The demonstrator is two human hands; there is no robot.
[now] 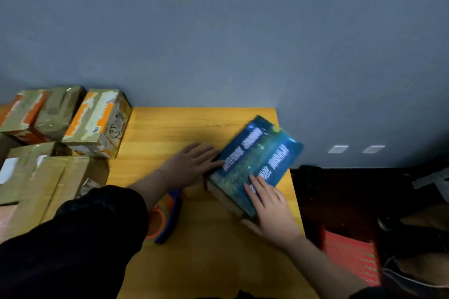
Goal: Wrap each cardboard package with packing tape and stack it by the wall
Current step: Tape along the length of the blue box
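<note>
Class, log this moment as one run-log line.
left hand: flat against package | right hand: flat on package | tape dispenser: on table, untouched

A flat package (255,165) with a blue-green printed top and bare cardboard sides lies skewed near the bench's right edge. A tape dispenser (165,218), blue with an orange roll, lies toward the bench's left edge. Taped cardboard boxes (97,124) crowd the bench's far-left corner by the wall.

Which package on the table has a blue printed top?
The package under both hands, left hand and right hand, near the table's right edge. The other packages at the left are brown with orange markings or plain brown.
</note>
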